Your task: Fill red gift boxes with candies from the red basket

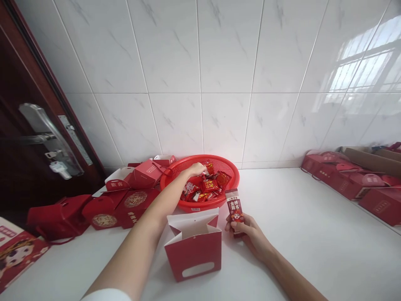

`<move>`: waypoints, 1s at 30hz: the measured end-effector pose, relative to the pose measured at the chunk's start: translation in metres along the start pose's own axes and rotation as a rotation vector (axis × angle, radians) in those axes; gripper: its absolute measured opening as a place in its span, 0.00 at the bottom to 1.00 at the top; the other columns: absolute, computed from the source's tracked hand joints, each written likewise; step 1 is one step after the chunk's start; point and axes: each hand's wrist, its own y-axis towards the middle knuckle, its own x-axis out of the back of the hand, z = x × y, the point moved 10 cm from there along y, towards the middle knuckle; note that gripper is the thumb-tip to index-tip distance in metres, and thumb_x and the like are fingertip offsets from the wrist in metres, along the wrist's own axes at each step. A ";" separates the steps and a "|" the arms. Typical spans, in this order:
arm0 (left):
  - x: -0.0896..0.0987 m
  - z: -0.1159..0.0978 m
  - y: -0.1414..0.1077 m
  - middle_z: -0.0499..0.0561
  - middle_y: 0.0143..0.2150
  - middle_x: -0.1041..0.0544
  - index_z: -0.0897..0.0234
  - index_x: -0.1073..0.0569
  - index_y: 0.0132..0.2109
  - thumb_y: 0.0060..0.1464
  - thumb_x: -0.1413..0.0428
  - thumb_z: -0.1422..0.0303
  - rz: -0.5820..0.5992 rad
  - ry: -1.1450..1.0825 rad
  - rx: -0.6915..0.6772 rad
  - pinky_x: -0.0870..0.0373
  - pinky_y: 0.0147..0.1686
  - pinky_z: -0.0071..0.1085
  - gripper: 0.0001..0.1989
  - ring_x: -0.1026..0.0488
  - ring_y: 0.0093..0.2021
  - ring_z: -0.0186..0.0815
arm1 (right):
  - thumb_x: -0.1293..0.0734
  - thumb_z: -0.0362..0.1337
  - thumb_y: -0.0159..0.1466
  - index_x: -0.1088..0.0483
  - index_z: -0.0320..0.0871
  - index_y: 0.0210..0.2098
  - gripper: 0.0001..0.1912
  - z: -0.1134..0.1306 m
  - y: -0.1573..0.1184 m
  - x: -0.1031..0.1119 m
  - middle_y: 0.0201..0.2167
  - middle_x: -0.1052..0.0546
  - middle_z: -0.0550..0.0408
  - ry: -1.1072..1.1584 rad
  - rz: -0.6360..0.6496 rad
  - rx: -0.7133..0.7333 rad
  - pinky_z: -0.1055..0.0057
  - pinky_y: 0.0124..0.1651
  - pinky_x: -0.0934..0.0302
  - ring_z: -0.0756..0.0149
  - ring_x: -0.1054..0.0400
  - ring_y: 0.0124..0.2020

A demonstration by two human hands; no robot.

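My left hand point(197, 168) reaches into a red plastic basket point(232, 165) full of red wrapped snack packets point(209, 184). Its fingers are curled down at a packet near the far rim, and what they grip is partly hidden. In my right hand point(246, 231) is a slim dark-red snack packet point(234, 205) with white lettering and a cartoon figure, held upright between thumb and fingers. Between my forearms stands a red gift box point(197, 251) with its white-lined top open and an oval cut-out low on its front. From here its bottom inside is not visible.
Several red gift boxes point(136, 200) crowd the left, and a printed carton point(19, 255) lies at the left edge. More red boxes point(347, 177) line the right side beside brown cardboard point(372, 161). A tiled wall point(225, 125) rises behind the white table point(297, 217); a door handle point(44, 125) is at left.
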 end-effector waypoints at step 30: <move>0.018 -0.004 -0.010 0.47 0.23 0.29 0.61 0.35 0.22 0.49 0.43 0.71 -0.183 0.021 -0.001 0.38 0.29 0.28 0.12 0.30 0.29 0.35 | 0.25 0.46 0.55 0.27 0.41 0.36 0.17 -0.001 0.000 0.000 0.31 0.21 0.51 -0.018 0.011 0.017 0.71 0.33 0.42 0.68 0.33 0.27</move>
